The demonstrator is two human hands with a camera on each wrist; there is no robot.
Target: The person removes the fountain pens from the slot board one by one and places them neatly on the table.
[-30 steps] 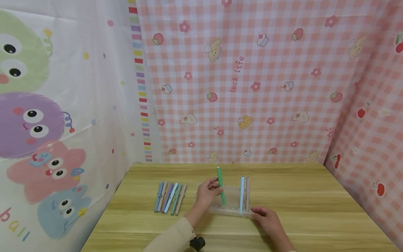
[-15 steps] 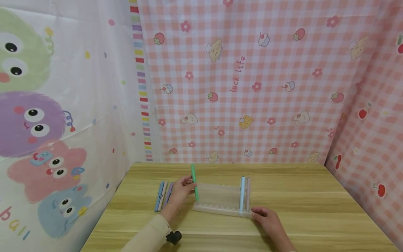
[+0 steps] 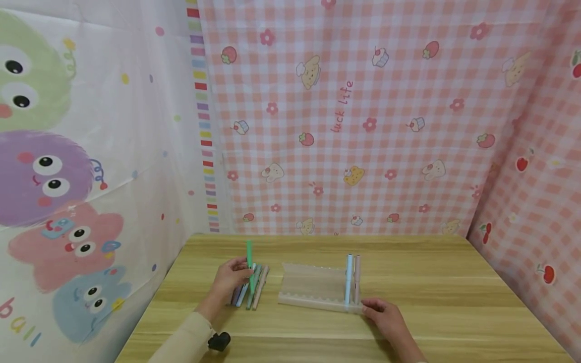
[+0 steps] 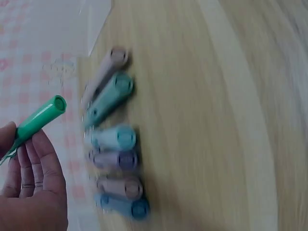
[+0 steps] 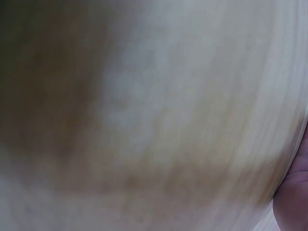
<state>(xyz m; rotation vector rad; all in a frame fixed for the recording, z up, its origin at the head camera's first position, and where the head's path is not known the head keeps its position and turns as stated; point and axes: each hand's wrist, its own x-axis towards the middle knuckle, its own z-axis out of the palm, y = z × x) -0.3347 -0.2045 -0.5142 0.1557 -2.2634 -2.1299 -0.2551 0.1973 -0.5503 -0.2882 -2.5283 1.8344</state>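
Observation:
My left hand pinches a bright green pen between thumb and fingers, held nearly upright in the head view. It hovers over a row of capped pens on the table, among them a teal pen, a light blue pen and a blue pen. To the right lies a frosted clear plastic pen holder with a notched front strip. At its right end stand a light blue pen and a pinkish pen. My right hand grips the holder's front right corner.
The wooden table stretches right and forward of the holder. A pink checked cloth hangs behind its back edge, and a white cartoon-print cloth hangs at the left. The right wrist view is mostly blurred tabletop.
My left hand has carried the green pen leftward from over the holder, past its left end, to above the row of pens. My right hand stays at the holder's corner.

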